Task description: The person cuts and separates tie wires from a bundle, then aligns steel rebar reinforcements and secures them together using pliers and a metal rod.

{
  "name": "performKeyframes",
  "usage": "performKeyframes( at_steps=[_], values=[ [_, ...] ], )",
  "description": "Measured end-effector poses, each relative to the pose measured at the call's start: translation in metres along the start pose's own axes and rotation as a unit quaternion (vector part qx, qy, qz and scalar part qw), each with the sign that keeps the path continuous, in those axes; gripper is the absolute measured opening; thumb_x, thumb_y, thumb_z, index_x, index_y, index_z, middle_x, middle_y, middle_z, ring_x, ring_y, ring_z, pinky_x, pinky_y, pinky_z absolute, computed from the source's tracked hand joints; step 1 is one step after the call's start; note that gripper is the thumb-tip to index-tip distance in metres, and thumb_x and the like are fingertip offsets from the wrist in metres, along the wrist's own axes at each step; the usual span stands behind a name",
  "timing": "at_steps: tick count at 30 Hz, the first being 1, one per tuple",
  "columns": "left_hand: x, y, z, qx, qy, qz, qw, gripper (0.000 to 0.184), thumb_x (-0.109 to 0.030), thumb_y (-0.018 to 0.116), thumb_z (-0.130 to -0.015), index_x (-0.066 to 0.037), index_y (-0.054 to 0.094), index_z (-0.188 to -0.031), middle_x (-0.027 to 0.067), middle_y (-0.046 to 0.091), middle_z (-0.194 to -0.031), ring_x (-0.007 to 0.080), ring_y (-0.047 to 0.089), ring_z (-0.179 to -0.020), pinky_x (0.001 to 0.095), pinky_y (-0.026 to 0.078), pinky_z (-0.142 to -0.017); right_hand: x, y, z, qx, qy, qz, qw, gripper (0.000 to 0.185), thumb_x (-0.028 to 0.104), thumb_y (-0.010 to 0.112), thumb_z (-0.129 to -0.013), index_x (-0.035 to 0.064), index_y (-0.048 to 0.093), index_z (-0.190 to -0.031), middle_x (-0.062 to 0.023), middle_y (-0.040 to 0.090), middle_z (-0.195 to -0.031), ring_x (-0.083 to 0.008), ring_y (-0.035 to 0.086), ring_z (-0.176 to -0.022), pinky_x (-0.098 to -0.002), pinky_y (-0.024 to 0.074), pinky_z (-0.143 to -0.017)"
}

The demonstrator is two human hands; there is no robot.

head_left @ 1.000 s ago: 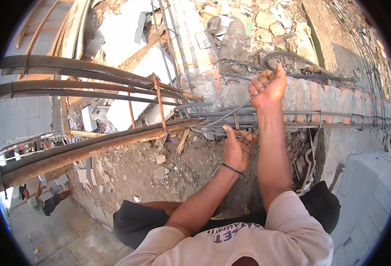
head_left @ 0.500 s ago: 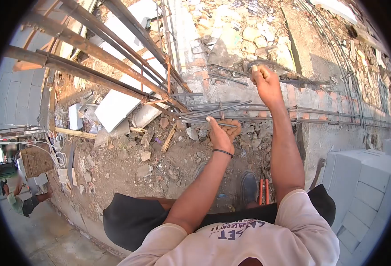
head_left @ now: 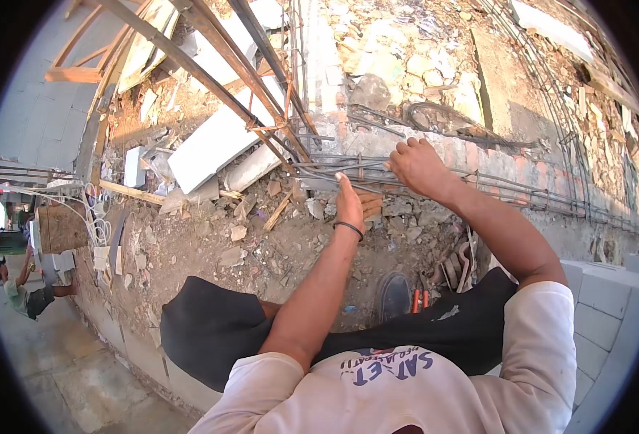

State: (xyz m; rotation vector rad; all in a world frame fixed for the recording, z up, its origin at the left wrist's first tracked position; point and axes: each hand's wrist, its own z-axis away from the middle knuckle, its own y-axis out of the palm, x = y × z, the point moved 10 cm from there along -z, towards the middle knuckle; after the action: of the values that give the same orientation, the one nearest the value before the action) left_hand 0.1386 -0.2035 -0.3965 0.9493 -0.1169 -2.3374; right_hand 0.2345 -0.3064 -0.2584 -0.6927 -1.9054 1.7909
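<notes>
My right hand is closed at the end of a steel rebar, knuckles upward; the fingertips underneath are hidden. To its left, my left hand lies against the lower bars, its thumb raised and its fingers stretched out flat. The bars form a long horizontal bundle along a low brick and concrete strip. At their left end they meet the foot of several rusty rods that stand up at a slant.
Loose wire lies beyond the strip. Rubble and a white block are at left. Orange-handled pliers or cutters lie by my shoe. Grey blocks are stacked at right. Another person is at far left.
My right hand has come down from above the strip onto the bars, its elbow swinging outward. My left hand has shifted slightly left and up. The view has turned a little.
</notes>
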Motion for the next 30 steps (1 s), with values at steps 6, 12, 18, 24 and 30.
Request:
performKeyframes(
  at_steps=[6, 12, 18, 24, 30],
  values=[
    [0.000, -0.030, 0.008, 0.065, -0.037, -0.333, 0.940, 0.073, -0.063, 0.037, -0.098, 0.004, 0.065, -0.097, 0.0181, 0.071, -0.087, 0.0263, 0.069, -0.075, 0.0354, 0.056, -0.069, 0.010, 0.000, 0.010, -0.004, -0.023, 0.028, 0.999, 0.045, 0.046, 0.068, -0.084, 0.0030, 0.062, -0.093, -0.0107, 0.060, -0.091, -0.0280, 0.058, -0.092, -0.0423, 0.0449, -0.081],
    [-0.096, 0.001, 0.067, 0.170, 0.137, -0.798, 0.562, 0.052, -0.048, 0.052, -0.095, 0.000, 0.070, -0.088, 0.0149, 0.066, -0.068, 0.0285, 0.066, -0.070, 0.0410, 0.050, -0.069, 0.006, 0.002, 0.014, -0.009, -0.015, 0.033, 0.999, 0.049, 0.049, 0.073, -0.079, 0.0052, 0.061, -0.097, -0.0096, 0.062, -0.093, -0.0264, 0.061, -0.095, -0.0408, 0.0472, -0.083],
    [-0.178, -0.017, 0.117, 0.146, 0.162, -0.839, 0.498, 0.049, -0.042, 0.054, -0.096, 0.004, 0.066, -0.085, 0.0205, 0.064, -0.073, 0.0313, 0.063, -0.072, 0.0441, 0.047, -0.071, -0.005, 0.001, 0.015, -0.037, -0.035, -0.027, 0.998, 0.037, 0.042, 0.066, -0.087, 0.0063, 0.060, -0.093, -0.0099, 0.064, -0.089, -0.0288, 0.064, -0.091, -0.0439, 0.0485, -0.079],
    [-0.173, -0.004, 0.099, 0.171, 0.158, -0.854, 0.466, 0.043, -0.037, 0.054, -0.097, 0.004, 0.065, -0.092, 0.0219, 0.066, -0.082, 0.0361, 0.065, -0.081, 0.0448, 0.048, -0.076, -0.025, 0.013, 0.013, -0.007, -0.006, -0.108, 0.994, 0.028, 0.030, 0.052, -0.099, 0.0047, 0.060, -0.092, -0.0135, 0.064, -0.087, -0.0349, 0.065, -0.087, -0.0469, 0.0526, -0.075],
    [-0.164, 0.028, 0.095, 0.219, 0.205, -0.862, 0.409, 0.032, -0.028, 0.055, -0.095, 0.003, 0.065, -0.098, 0.0208, 0.068, -0.090, 0.0376, 0.066, -0.090, 0.0457, 0.049, -0.082, -0.035, 0.001, 0.022, -0.053, 0.020, -0.154, 0.986, 0.029, 0.028, 0.054, -0.097, 0.0021, 0.061, -0.109, -0.0178, 0.063, -0.099, -0.0379, 0.064, -0.091, -0.0477, 0.0514, -0.080]
  ],
)
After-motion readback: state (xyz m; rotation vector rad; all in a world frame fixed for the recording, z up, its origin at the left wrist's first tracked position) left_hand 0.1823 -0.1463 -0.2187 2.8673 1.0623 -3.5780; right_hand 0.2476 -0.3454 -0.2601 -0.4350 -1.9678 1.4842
